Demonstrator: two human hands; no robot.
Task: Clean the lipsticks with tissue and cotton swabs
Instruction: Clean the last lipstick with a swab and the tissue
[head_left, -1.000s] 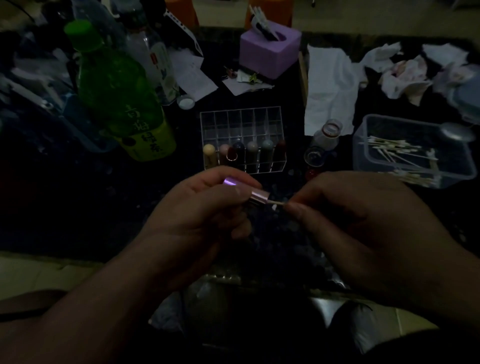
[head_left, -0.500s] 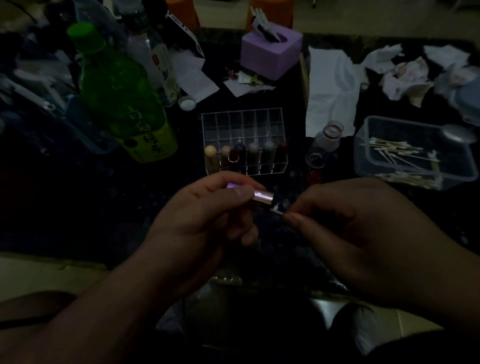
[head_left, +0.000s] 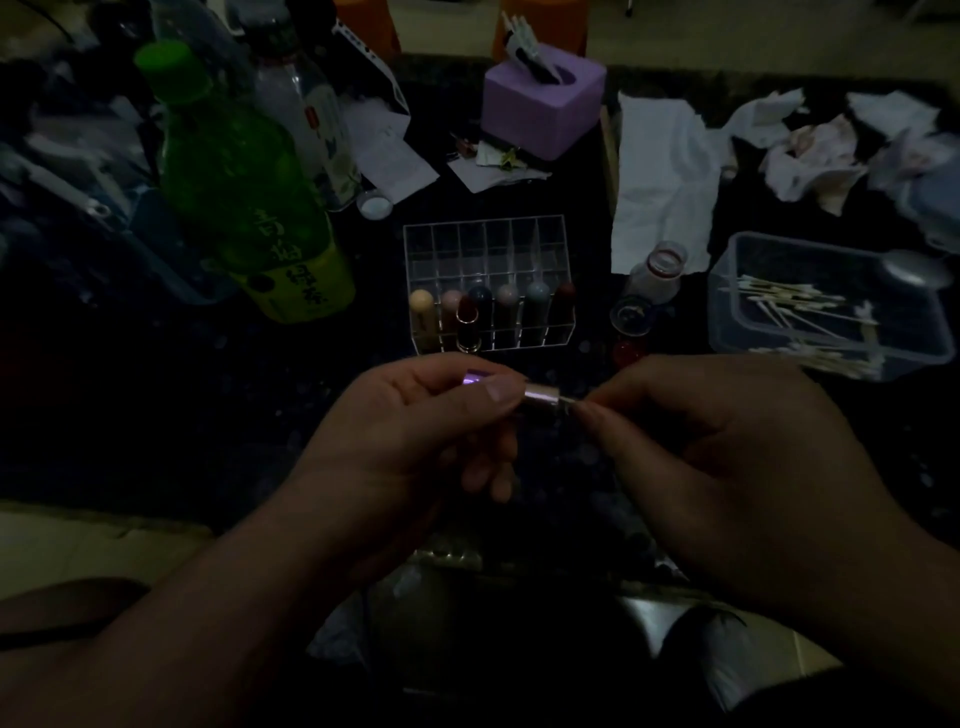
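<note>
1. Gripping the lipstick sideways, your left hand curls around its tube, thumb on top.
2. Your right hand pinches a cotton swab at the lipstick's metal end.
3. Other lipsticks stand in the clear rack just beyond both hands.

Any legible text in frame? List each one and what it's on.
"青梅绿茶", as best it reads in the dim light: yellow label on the green bottle.
Label on the clear bottle: a red mark and small print, too blurred to read.
Paper sheets behind the bottles: print too small to read.
</note>
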